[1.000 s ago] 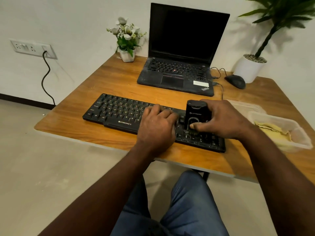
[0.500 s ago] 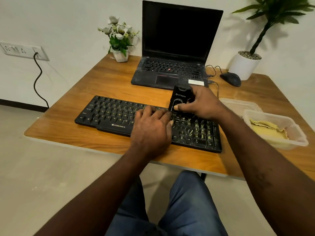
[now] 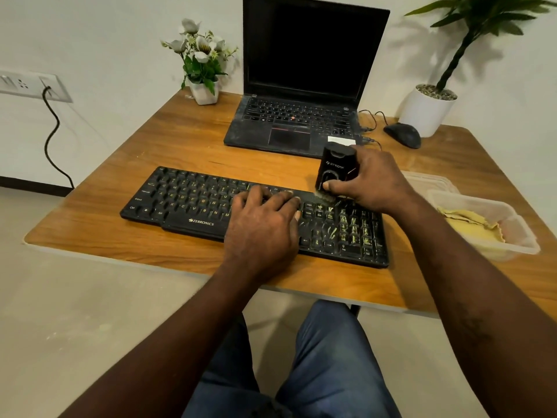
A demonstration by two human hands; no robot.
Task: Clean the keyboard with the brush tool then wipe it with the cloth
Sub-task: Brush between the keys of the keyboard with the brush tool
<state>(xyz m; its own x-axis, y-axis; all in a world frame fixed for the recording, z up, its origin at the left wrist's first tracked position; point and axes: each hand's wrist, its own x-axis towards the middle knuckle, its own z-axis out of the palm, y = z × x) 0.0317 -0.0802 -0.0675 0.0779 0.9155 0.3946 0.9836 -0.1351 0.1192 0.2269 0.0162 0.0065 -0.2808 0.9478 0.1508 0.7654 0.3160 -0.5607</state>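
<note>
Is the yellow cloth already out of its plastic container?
No, the yellow cloth lies inside the plastic container, apart from both hands.

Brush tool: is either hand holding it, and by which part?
The right hand grips the brush tool around its black body, bristles down on the keyboard. The left hand rests flat on the keys, holding nothing.

This looks like a small office or home study corner — a wooden-topped desk with rounded corners (image 3: 168,152) pushed against a plain white wall. An open black laptop with a dark screen (image 3: 301,86) sits at the back of the desk; left of it stands a small white pot of pale artificial flowers (image 3: 202,64), right of it a black corded mouse (image 3: 402,134) and a green plant in a round white pot (image 3: 429,110). Nearer than the laptop lies a black full-size keyboard with yellow lettering (image 3: 193,200). Far left of the laptop, a white wall socket strip (image 3: 30,86) holds a black cable — and the floor is bare and beige.
</note>
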